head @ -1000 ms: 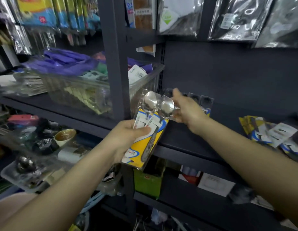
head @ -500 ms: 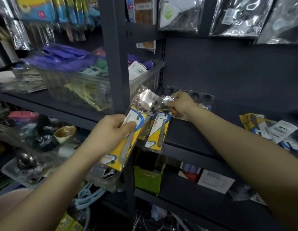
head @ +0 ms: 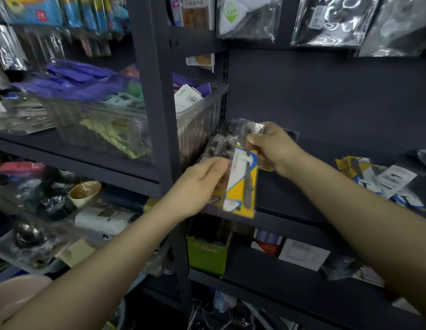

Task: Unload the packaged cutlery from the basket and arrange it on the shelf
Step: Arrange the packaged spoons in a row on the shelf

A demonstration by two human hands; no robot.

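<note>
Dark metal shelf [head: 302, 194] ahead; clear plastic basket [head: 197, 120] on its left section. My right hand [head: 276, 148] pinches the top of a yellow-carded spoon pack [head: 241, 179] above the shelf edge. My left hand [head: 197, 184], fingers curled, grips another pack, mostly hidden.

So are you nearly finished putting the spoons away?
Partly. Some packets already lie on the shelf at the right. The right hand holds a yellow packet at its top, with the left hand beside it. The basket is out of view, so what's left is unknown.
</note>
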